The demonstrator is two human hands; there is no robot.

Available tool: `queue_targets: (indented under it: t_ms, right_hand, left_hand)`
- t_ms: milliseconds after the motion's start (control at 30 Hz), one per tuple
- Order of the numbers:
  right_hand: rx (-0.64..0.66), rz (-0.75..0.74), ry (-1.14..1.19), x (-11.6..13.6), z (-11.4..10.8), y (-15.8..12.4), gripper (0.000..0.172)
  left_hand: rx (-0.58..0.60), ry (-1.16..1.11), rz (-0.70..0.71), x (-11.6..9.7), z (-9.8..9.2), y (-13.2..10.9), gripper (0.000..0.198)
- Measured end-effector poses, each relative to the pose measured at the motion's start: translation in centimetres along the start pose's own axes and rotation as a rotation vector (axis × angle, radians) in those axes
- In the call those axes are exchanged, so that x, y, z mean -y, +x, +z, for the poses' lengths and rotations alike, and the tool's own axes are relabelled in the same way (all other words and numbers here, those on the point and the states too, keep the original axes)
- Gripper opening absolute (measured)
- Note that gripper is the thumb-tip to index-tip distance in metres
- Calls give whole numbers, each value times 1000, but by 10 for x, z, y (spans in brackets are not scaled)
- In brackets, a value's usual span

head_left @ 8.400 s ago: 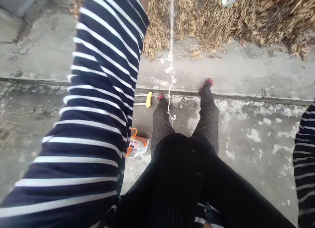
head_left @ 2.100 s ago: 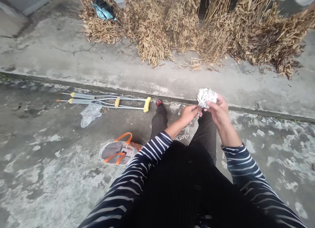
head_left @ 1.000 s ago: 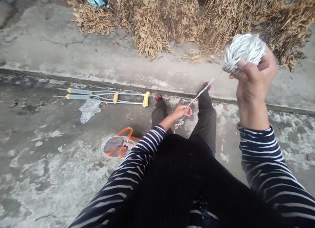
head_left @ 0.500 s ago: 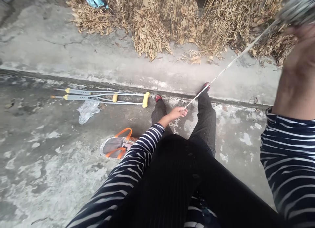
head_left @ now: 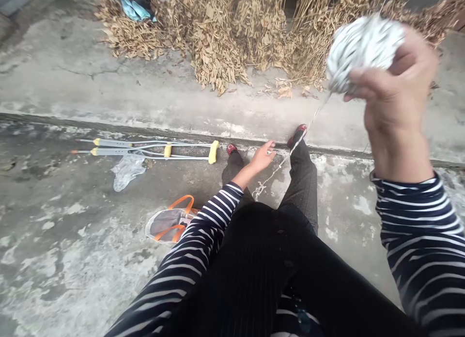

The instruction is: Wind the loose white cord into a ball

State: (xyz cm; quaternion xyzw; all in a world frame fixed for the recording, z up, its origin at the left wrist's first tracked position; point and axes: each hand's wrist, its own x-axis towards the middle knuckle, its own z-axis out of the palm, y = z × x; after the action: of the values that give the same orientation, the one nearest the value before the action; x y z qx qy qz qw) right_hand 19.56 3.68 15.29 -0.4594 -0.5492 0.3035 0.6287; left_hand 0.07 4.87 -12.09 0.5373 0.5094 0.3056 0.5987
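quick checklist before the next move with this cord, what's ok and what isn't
1. Right hand has the ball of white cord: ok, fingers are around it.
2. Left hand has the strand: not ok, the strand runs past on its right, with a gap between.
3. Strand free of tangles: not ok, its lower part bunches in small loops between the legs.
4. Strand off the right shoe: cannot tell, it crosses in front of it.
5. Crutches away from the cord: ok, lying to the left.
6. Bag with orange handles away too: ok, its visible part is apart.
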Motion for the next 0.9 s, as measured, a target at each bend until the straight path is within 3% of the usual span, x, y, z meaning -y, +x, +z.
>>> queue_targets:
  t_ms: [67, 167, 233, 300, 500, 700, 800, 900]
  right_hand:
    - [47, 50, 23, -10, 16, -14, 51]
    - [69, 168, 48, -30, 25, -25, 59]
    - [71, 203, 40, -42, 25, -27, 63]
    - [61, 222, 37, -52, 22, -29, 61]
    - [-47, 275, 36, -74, 10, -36, 52]
    - [-112, 210, 41, -104, -10, -35, 55]
    - [-124, 132, 6, -111, -26, -33, 52]
    - [-145, 85, -27, -98, -35, -29, 46]
  left_hand:
    - [40, -152, 182, -37, 10, 3, 51]
    - [104, -335, 326, -82, 24, 0, 44]
    - [130, -387, 326, -98, 29, -6, 35]
    - [149, -421, 306, -100, 32, -15, 28]
    - [167, -417, 160, -63, 22, -38, 21]
    - [300, -288, -3, -8, 0, -52, 12]
    - [260, -182, -108, 31, -18, -57, 9]
    - [189, -52, -201, 66, -34, -58, 12]
